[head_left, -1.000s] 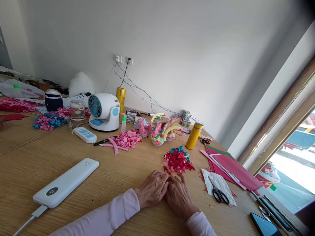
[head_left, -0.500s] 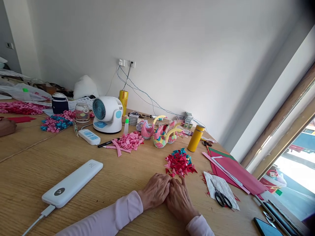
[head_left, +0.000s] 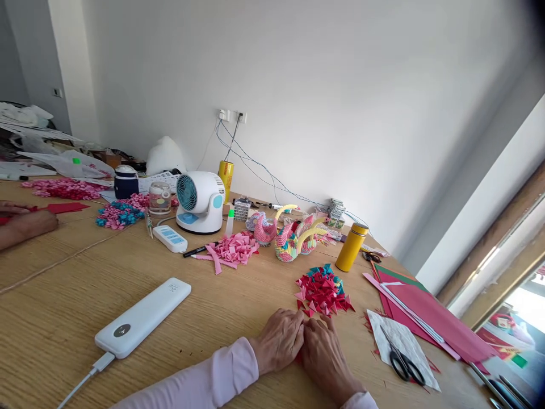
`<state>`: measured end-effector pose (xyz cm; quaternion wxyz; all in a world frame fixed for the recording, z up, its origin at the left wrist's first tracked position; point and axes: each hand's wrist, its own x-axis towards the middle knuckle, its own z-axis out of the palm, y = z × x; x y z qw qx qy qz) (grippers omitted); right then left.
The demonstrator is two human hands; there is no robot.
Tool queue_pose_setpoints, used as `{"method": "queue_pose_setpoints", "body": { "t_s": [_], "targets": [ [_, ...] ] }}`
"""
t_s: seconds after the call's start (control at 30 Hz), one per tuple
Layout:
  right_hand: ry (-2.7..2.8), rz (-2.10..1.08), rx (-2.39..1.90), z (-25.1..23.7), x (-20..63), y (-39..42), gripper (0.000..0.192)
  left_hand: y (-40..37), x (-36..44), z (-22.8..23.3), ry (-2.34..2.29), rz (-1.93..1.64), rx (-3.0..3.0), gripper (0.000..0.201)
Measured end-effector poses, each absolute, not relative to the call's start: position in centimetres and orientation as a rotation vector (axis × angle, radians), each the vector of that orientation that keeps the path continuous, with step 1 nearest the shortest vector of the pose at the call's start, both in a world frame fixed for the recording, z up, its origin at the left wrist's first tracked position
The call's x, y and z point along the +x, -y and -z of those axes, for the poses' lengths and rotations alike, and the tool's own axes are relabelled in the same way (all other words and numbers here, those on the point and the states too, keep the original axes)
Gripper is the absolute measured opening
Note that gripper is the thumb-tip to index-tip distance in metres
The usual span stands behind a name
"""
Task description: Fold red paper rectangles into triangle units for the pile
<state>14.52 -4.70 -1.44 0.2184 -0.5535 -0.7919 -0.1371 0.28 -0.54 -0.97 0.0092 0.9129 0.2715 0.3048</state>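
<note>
My left hand point(head_left: 279, 339) and my right hand point(head_left: 324, 355) lie side by side on the table point(head_left: 55, 318), knuckles touching, fingers curled down and pressing on one small piece of red paper point(head_left: 299, 358). Only a sliver of it peeks out between my hands, so I cannot tell its shape or whether either hand truly pinches it.

At 12 o'clock from my hands sits one heap of folded red and teal triangles point(head_left: 322, 288), just beyond my fingertips. At 3 o'clock lies one pair of black scissors point(head_left: 402, 363) on a white sheet. At 9 o'clock rests one white power bank point(head_left: 142, 317) with its cable plugged in. Further off at 12 o'clock stand two paper swans point(head_left: 293, 237), one yellow flask point(head_left: 351, 246), one small white fan point(head_left: 199, 201) and one pile of pink folded strips point(head_left: 234, 250). At 10 o'clock, another person's hand point(head_left: 28, 224) rests at the table's far left.
</note>
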Motion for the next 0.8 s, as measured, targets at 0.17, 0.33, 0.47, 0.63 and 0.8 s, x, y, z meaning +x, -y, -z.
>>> {"method": "queue_pose_setpoints", "body": {
  "t_s": [0.17,0.33,0.47,0.63,0.8],
  "targets": [
    [2.237,0.260,-1.486,1.8,16.1,3.3,0.025,0.4,0.3,0.8,-0.889,-0.918,2.774,0.017],
    [2.343,0.518,-1.476,1.8,15.9,2.8,0.021,0.5,0.2,0.9,-0.958,-1.035,2.637,0.020],
    [2.409,0.660,-1.401,1.9,16.5,2.5,0.018,0.2,0.2,1.6,-0.999,-1.180,2.514,0.029],
    [2.359,0.618,-1.442,-0.3,17.9,1.0,0.030,-2.2,1.2,3.9,-1.087,-1.246,2.461,0.046],
    [2.268,0.447,-1.580,-3.6,20.3,-2.5,0.026,-5.5,2.8,4.0,-1.252,-0.941,2.329,0.064]
  ]
}}
